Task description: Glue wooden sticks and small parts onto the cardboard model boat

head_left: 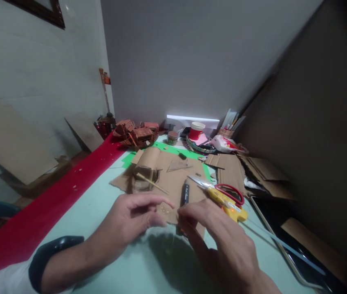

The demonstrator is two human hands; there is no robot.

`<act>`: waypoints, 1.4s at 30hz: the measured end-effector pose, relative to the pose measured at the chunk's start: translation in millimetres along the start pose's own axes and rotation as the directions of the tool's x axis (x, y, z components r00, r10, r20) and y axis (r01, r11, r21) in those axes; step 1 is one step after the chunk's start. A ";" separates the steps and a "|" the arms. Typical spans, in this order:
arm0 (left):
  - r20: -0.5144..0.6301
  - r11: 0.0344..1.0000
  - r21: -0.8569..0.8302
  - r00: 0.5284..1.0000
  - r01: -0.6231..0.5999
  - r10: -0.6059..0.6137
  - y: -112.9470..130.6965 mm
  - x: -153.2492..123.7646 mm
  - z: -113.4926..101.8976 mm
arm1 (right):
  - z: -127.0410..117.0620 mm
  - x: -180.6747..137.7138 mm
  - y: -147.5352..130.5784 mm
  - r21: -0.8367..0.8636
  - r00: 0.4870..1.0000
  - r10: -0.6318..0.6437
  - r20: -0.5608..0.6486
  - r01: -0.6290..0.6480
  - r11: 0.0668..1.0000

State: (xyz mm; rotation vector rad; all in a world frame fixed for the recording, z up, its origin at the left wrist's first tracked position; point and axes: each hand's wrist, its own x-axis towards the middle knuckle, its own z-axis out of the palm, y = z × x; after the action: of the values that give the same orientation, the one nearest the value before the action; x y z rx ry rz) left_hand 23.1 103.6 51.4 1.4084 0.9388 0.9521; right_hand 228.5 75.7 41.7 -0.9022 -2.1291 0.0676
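Note:
My left hand (133, 218) and my right hand (219, 241) meet over a small piece of brown cardboard (167, 212) near the table's front. Both pinch its edges, the left from the left side, the right from the right. Just behind lies a black marker (185, 194). A yellow glue gun (227, 204) lies right of the marker, by my right hand, and behind it red-handled scissors (222, 189). Farther back a cardboard model (145, 171) with a rolled top has a thin wooden stick (151, 183) leaning across it.
The pale green table (106, 196) has a red strip (53, 200) along its left side. At the back stand a cardboard boat model (136, 134), a red-and-white cup (196, 131), a small jar (172, 137) and tape rolls. Corrugated cardboard sheets (231, 169) lie at right.

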 end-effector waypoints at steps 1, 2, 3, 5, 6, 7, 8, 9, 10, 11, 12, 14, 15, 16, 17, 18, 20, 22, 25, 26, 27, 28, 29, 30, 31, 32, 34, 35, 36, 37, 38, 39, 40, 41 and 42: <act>0.009 1.000 -0.009 1.000 0.000 0.000 0.2 0.1 -0.7 | 1.0 1.4 0.4 0.006 1.000 -0.026 -0.014 0.026 1.000; 0.018 1.000 -0.018 1.000 0.001 0.000 0.4 0.2 -1.3 | 1.2 2.4 0.2 0.004 0.998 -0.057 -0.024 0.057 0.998; 0.028 1.000 -0.026 1.000 -0.003 0.003 0.6 0.5 -1.7 | 1.0 3.1 -0.6 -0.002 0.996 -0.084 -0.035 0.084 0.996; 0.039 0.999 -0.045 0.999 -0.012 0.014 1.1 1.0 -1.5 | 0.5 3.6 -3.1 -0.027 0.990 -0.129 -0.056 0.128 0.991; 0.042 0.998 -0.055 0.999 -0.015 0.017 1.2 1.3 -1.0 | 0.5 3.5 -4.3 -0.036 0.988 -0.144 -0.060 0.142 0.989; 0.043 0.998 -0.063 0.999 -0.015 0.018 1.2 1.5 -0.3 | 1.1 3.1 -5.1 -0.046 0.986 -0.151 -0.064 0.148 0.988; 0.041 0.998 -0.068 0.999 -0.012 0.015 0.8 1.7 0.5 | 2.1 2.5 -5.2 -0.054 0.986 -0.151 -0.069 0.148 0.988; 0.033 0.997 -0.073 0.999 -0.004 0.006 0.1 1.6 1.1 | 3.5 1.9 -4.5 -0.055 0.986 -0.148 -0.070 0.145 0.988; 0.017 0.997 -0.072 1.000 0.007 -0.006 -0.9 1.4 1.5 | 5.4 1.5 -3.2 -0.047 0.988 -0.141 -0.067 0.138 0.989; -0.004 0.998 -0.064 1.000 0.018 -0.019 -2.1 1.1 1.5 | 7.4 1.5 -1.5 -0.030 0.989 -0.129 -0.068 0.128 0.991; -0.033 0.998 -0.053 0.999 0.032 -0.034 -3.3 0.5 1.0 | 9.5 2.0 0.5 -0.002 0.992 -0.104 -0.076 0.105 0.995; -0.105 0.998 -0.044 0.993 0.049 -0.054 -5.3 -0.7 -1.4 | 13.4 5.2 4.5 0.103 0.993 0.032 -0.110 -0.020 0.994; -0.144 0.998 -0.047 0.988 0.044 -0.050 -5.8 -1.2 -3.2 | 15.1 7.6 6.3 0.180 0.981 0.157 -0.119 -0.134 0.975; -0.181 0.998 -0.057 0.983 0.028 -0.038 -6.0 -1.5 -5.1 | 16.6 10.5 8.0 0.266 0.947 0.303 -0.101 -0.268 0.926; -0.216 0.997 -0.075 0.976 0.005 -0.021 -5.8 -1.3 -7.2 | 18.1 13.5 9.7 0.356 0.892 0.448 -0.054 -0.402 0.844; -0.254 0.995 -0.097 0.967 -0.023 -0.002 -5.5 -0.6 -9.2 | 19.7 16.4 11.4 0.438 0.823 0.567 0.013 -0.515 0.737; -0.320 0.990 -0.128 0.947 -0.063 0.019 -4.6 2.3 -12.8 | 23.0 21.4 15.0 0.546 0.713 0.688 0.133 -0.633 0.550; -0.371 0.990 -0.126 0.928 -0.059 0.008 -4.5 6.9 -15.5 | 26.5 24.9 18.1 0.596 0.664 0.723 0.190 -0.663 0.452; -0.386 0.996 -0.093 0.921 0.009 -0.044 -5.8 13.5 -17.8 | 30.4 27.5 20.2 0.603 0.623 0.748 0.230 -0.694 0.393; -0.383 0.995 -0.092 0.922 0.025 -0.059 -6.3 15.0 -18.2 | 30.8 27.8 20.3 0.604 0.613 0.753 0.239 -0.701 0.379; -0.381 0.995 -0.098 0.922 0.031 -0.067 -6.8 16.0 -18.5 | 30.8 27.9 20.2 0.605 0.609 0.756 0.240 -0.703 0.374; -0.382 0.994 -0.107 0.922 0.032 -0.071 -7.1 16.5 -18.7 | 30.4 27.7 20.0 0.607 0.611 0.756 0.236 -0.700 0.376; -0.385 0.993 -0.114 0.920 0.029 -0.071 -7.3 16.6 -18.9 | 29.7 27.3 19.9 0.611 0.615 0.755 0.227 -0.694 0.382; -0.390 0.993 -0.119 0.918 0.019 -0.065 -7.4 16.5 -19.1 | 28.9 26.8 19.9 0.614 0.619 0.755 0.217 -0.688 0.388; -0.393 0.992 -0.126 0.917 0.014 -0.063 -7.4 16.2 -19.3 | 28.1 26.3 20.1 0.615 0.621 0.756 0.208 -0.684 0.392; -0.399 0.991 -0.132 0.915 0.010 -0.063 -7.4 15.9 -19.4 | 27.6 25.8 20.6 0.617 0.621 0.758 0.199 -0.681 0.395; -0.409 0.990 -0.139 0.911 0.004 -0.061 -7.3 15.7 -19.3 | 27.7 25.3 21.9 0.619 0.627 0.756 0.189 -0.673 0.404; -0.419 0.990 -0.142 0.906 -0.002 -0.058 -7.2 15.9 -19.0 | 28.4 25.2 22.7 0.621 0.635 0.750 0.188 -0.668 0.411; -0.430 0.990 -0.143 0.901 -0.002 -0.060 -7.0 16.3 -18.5 | 29.4 25.2 23.3 0.625 0.643 0.742 0.190 -0.662 0.413; -0.437 0.990 -0.142 0.897 0.001 -0.064 -6.7 16.8 -17.8 | 30.6 25.1 23.9 0.635 0.647 0.737 0.196 -0.656 0.408; -0.441 0.990 -0.140 0.895 0.004 -0.066 -6.5 17.4 -17.1 | 31.9 25.1 24.2 0.649 0.647 0.734 0.206 -0.651 0.392; -0.435 0.990 -0.139 0.897 0.012 -0.072 -6.2 18.0 -16.5 | 33.1 25.0 24.2 0.665 0.641 0.735 0.219 -0.649 0.368; -0.424 0.990 -0.138 0.902 0.022 -0.079 -6.0 18.4 -16.0 | 34.1 24.9 24.0 0.678 0.629 0.740 0.236 -0.653 0.338; -0.410 0.990 -0.137 0.908 0.036 -0.090 -5.9 18.6 -15.7 | 34.8 24.9 23.6 0.686 0.616 0.745 0.256 -0.659 0.309; -0.393 0.989 -0.137 0.914 0.047 -0.098 -5.9 18.5 -15.6 | 35.2 24.9 23.2 0.687 0.601 0.749 0.278 -0.670 0.283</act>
State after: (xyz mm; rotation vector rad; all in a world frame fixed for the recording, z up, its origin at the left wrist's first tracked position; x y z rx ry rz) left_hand 14.9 126.7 46.6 1.0826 1.2009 1.2477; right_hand 206.9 117.0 26.7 -1.2087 -1.1741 1.2628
